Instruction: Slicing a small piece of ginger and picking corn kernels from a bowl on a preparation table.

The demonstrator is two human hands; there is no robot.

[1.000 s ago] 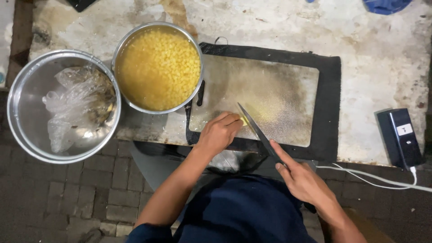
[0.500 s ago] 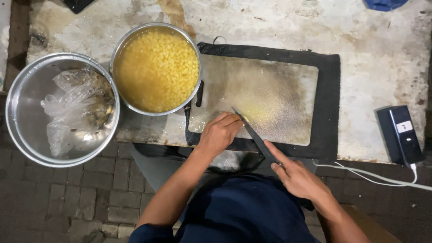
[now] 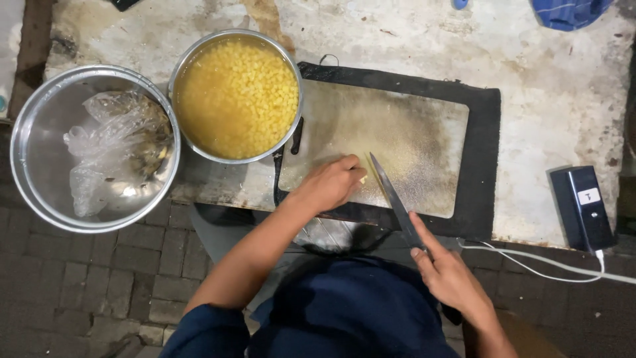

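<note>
My left hand (image 3: 329, 184) rests on the pale cutting board (image 3: 424, 132), its fingers closed over a small yellow piece (image 3: 362, 178) of food. My right hand (image 3: 450, 275) grips the handle of a long knife (image 3: 392, 193), whose blade points up and to the left, its tip just right of the yellow piece. A black mat (image 3: 482, 159) frames the board. Left of the board stands a steel pot (image 3: 236, 95) full of yellow diced pieces in liquid.
A large steel bowl (image 3: 40, 172) with a crumpled clear plastic bag (image 3: 106, 149) sits at the left edge. A dark box (image 3: 583, 207) with a white cable (image 3: 543, 264) lies at the right. Blue cloth (image 3: 563, 12) lies at the top right. Brick floor shows below.
The knife has swung a little left and more upright over the board. My left hand has stayed on the small yellow piece.
</note>
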